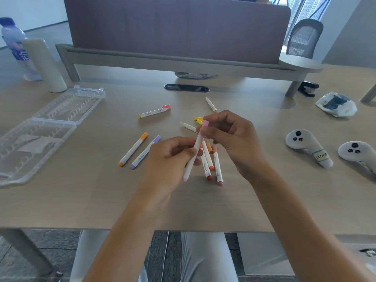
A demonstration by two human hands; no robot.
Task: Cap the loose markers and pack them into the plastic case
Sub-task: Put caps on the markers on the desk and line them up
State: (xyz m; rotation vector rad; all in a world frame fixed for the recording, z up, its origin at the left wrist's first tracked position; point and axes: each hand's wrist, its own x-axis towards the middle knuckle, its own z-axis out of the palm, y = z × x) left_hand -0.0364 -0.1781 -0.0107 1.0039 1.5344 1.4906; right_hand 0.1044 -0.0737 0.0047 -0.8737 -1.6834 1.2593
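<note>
- Pink marker (192, 157): white barrel, pink ends, held tilted above the table (81, 200).
- Left hand (171, 157) pinches its barrel; right hand (230, 135) pinches its pink cap (205, 125).
- Open clear plastic case (50, 123) lies far left.

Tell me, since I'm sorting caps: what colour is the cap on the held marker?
Pink cap, clearest in the head view.

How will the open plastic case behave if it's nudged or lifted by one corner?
The case looks thin and clear, so it is probably light and would slide easily on the smooth table. Lying open on its hinge, it would likely flex or fold if lifted by one corner. It looks empty, so little weighs it down.
</note>
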